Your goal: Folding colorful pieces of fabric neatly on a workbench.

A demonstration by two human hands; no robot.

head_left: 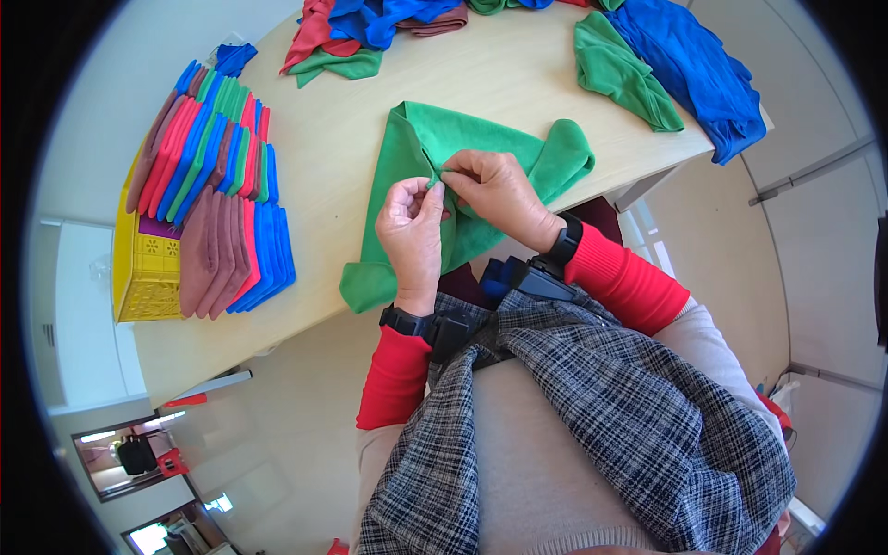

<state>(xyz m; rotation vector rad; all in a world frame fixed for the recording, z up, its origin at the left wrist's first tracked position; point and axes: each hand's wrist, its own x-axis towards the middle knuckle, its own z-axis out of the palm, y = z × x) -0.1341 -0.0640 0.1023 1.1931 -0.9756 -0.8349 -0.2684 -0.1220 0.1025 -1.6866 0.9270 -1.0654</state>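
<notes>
Crate, yellow plastic, at the table's left; folded cloths in brown, red, blue and green stand in rows over and just right of it. Loose cloth pile, mixed colours, beyond the crate and to its right. Left hand, right of the crate: thumb and index fingertips together, pinching a cloth edge. Green napped cloth lies right of the crate, rumpled, corners curling. Right hand, farther from the crate: small thumb-and-finger pinch at that edge, just beside the left fingertips. Farthest right of the crate — loose green cloth, then blue cloth. To work the edge well: probably keep both pinches small and close — edge aligned, slack left loose so nothing puckers.
</notes>
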